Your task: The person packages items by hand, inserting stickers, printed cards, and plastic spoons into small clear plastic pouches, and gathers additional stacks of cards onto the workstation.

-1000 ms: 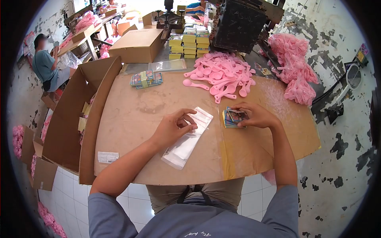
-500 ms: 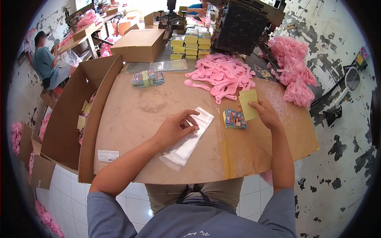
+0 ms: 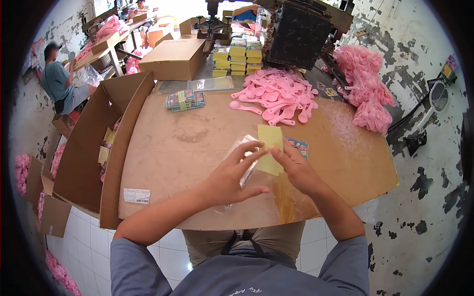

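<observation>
My right hand (image 3: 300,171) pinches a yellow card (image 3: 270,136), thumb on its near face, above the middle of the cardboard-covered table. My left hand (image 3: 229,175) has its fingers spread, with the fingertips at the card's left edge; whether they press on it I cannot tell. Beneath my left hand lie clear plastic sleeves (image 3: 250,171), mostly covered by the hand. A small stack of blue printed cards (image 3: 301,147) sits just behind my right hand, partly hidden by it.
Pink plastic spoons (image 3: 276,93) are heaped at the back, beside stacked yellow card bundles (image 3: 238,52). A banded card bundle (image 3: 184,100) lies at the back left. An open cardboard box (image 3: 84,153) borders the left edge; bagged pink spoons (image 3: 368,81) stand right. A person (image 3: 58,81) sits far left.
My right hand has brought the yellow card left and slightly down, from beside the printed stack to over the sleeves. My left hand has moved right to meet it, its fingers spreading.
</observation>
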The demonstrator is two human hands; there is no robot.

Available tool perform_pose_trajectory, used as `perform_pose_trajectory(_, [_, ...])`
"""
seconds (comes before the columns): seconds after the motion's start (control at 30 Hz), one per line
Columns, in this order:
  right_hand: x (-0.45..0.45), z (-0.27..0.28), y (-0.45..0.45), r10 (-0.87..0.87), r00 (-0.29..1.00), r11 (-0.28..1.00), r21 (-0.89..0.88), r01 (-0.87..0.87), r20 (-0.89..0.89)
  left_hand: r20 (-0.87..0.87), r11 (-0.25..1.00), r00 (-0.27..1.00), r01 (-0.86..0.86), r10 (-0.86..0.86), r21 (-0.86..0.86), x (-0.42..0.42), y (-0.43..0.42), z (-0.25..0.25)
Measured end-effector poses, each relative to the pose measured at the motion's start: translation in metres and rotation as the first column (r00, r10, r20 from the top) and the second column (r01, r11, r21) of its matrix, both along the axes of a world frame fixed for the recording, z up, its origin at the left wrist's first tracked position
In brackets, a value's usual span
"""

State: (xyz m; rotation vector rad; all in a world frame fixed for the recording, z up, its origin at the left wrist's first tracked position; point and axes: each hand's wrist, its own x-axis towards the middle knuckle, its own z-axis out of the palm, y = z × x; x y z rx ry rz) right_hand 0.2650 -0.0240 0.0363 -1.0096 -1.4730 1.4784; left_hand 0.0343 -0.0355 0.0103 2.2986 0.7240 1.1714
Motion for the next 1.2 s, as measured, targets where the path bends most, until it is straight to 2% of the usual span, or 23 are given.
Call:
perform_pose_trajectory(0.07, [-0.015,-0.001,-0.005,0.007,0.996,0.996,0.091,0.001,-0.086,0.186,0.978,0.982,0.069,-0.032,-0.196,-0.002,0.004,-0.002])
perform_pose_trajectory(0.13, [-0.029,0.013,-0.015,0.041,0.996,0.972,0.235,-0.022,-0.078,0.428,0.892,0.903,0.214,-0.025,-0.399,-0.001,0.011,-0.008])
perform_pose_trajectory(0.17, [-0.032,0.013,-0.016,-0.012,0.995,0.933,0.358,-0.025,0.102,0.455,0.853,0.890,0.249,-0.015,-0.459,-0.002,0.011,-0.010])
perform_pose_trajectory(0.23, [-0.035,0.014,-0.018,-0.186,0.890,0.813,0.574,-0.099,0.417,0.507,0.759,0.862,0.325,0.009,-0.564,-0.002,0.009,-0.005])
perform_pose_trajectory(0.27, [-0.035,0.016,-0.017,-0.191,0.879,0.836,0.542,-0.087,0.436,0.552,0.747,0.834,0.353,0.022,-0.564,-0.001,0.012,-0.006])
perform_pose_trajectory(0.33, [-0.032,0.022,-0.013,-0.201,0.856,0.876,0.478,-0.060,0.476,0.587,0.632,0.804,0.407,0.094,-0.660,-0.006,0.016,-0.002])
perform_pose_trajectory(0.37, [-0.028,0.020,-0.009,-0.260,0.845,0.829,0.557,-0.052,0.467,0.599,0.568,0.790,0.434,0.133,-0.699,-0.008,0.018,-0.001])
perform_pose_trajectory(0.43, [-0.020,0.015,-0.001,-0.370,0.822,0.715,0.698,-0.044,0.432,0.554,0.586,0.824,0.391,0.121,-0.710,-0.011,0.020,0.003])
perform_pose_trajectory(0.53, [-0.018,0.021,-0.001,-0.438,0.839,0.664,0.745,0.059,0.324,0.537,0.634,0.838,0.362,0.100,-0.683,-0.011,0.023,-0.001])
perform_pose_trajectory(0.77, [-0.012,0.026,-0.002,-0.306,0.877,0.689,0.722,-0.065,0.371,0.612,0.652,0.788,0.431,0.065,-0.624,-0.008,0.024,-0.010])
perform_pose_trajectory(0.93, [-0.015,0.025,-0.002,-0.281,0.898,0.672,0.737,-0.067,0.338,0.563,0.698,0.826,0.389,0.024,-0.600,-0.007,0.016,-0.002])
perform_pose_trajectory(1.03, [-0.015,0.025,-0.002,-0.227,0.905,0.790,0.612,-0.046,0.361,0.550,0.679,0.835,0.390,0.023,-0.621,-0.007,0.013,-0.001])
perform_pose_trajectory(1.2, [-0.009,0.015,0.004,-0.207,0.928,0.811,0.585,-0.015,0.310,0.526,0.635,0.849,0.384,0.042,-0.671,-0.012,0.018,-0.004])
